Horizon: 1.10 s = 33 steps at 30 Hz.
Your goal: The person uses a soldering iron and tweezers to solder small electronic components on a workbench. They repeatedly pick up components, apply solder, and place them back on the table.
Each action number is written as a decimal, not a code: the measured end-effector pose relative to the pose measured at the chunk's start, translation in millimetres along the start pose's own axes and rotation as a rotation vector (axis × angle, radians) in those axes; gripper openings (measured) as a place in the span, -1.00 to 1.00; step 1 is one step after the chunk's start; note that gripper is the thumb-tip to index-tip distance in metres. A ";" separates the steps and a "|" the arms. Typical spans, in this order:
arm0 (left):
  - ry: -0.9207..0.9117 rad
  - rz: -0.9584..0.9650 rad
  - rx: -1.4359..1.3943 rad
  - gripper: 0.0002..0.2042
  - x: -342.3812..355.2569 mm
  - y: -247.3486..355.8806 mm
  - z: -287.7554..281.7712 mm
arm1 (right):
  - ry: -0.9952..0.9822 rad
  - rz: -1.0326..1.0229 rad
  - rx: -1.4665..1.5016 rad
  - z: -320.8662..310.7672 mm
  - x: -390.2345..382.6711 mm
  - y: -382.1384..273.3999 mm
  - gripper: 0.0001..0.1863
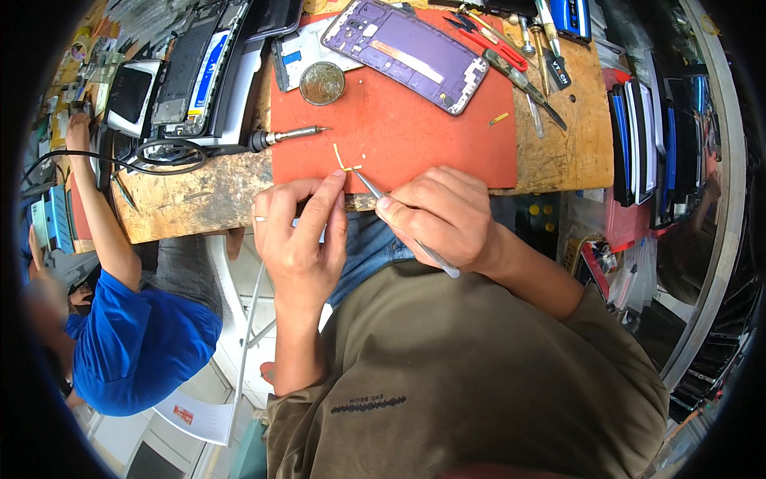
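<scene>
My left hand point(299, 227) has its fingers bent and close together, the index fingertip pinning a thin yellow strip point(339, 160) near the front of the red mat point(431, 144). My right hand point(443, 215) grips metal tweezers point(367, 182), their tips touching the strip's short arm. Tiny pale bits lie just right of it. A soldering iron point(279, 135) rests to the left with its tip on the mat. Farther back are a round metal tin point(321, 83) and a purple phone housing point(399, 52), with another small yellow piece point(498, 118) at the right.
Opened devices point(191, 72) and a black cable crowd the bench's left. Cutters and hand tools point(511, 68) lie at the back right, upright stacked panels point(638, 144) beyond the wooden bench point(574, 160). A co-worker in blue point(140, 343) sits left, an arm on the bench.
</scene>
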<state>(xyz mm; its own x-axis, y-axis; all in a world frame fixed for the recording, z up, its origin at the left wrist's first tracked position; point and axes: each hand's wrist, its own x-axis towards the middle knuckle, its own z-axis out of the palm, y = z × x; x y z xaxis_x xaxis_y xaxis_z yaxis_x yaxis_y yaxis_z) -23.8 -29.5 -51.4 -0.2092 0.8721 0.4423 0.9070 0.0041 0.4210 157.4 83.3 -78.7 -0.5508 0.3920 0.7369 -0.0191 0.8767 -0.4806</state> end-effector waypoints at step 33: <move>0.042 -0.022 0.111 -0.70 -5.2 13.4 7.5 | 0.002 -0.012 -0.150 -31.9 -0.7 -1.4 -0.81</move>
<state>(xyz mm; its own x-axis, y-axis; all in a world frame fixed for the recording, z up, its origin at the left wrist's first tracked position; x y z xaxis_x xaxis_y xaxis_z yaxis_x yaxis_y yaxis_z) -7.8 -30.3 -54.0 -0.2423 0.8497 0.4682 0.9367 0.0791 0.3412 184.4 90.7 -63.4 -0.5493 0.3819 0.7432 0.0995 0.9130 -0.3956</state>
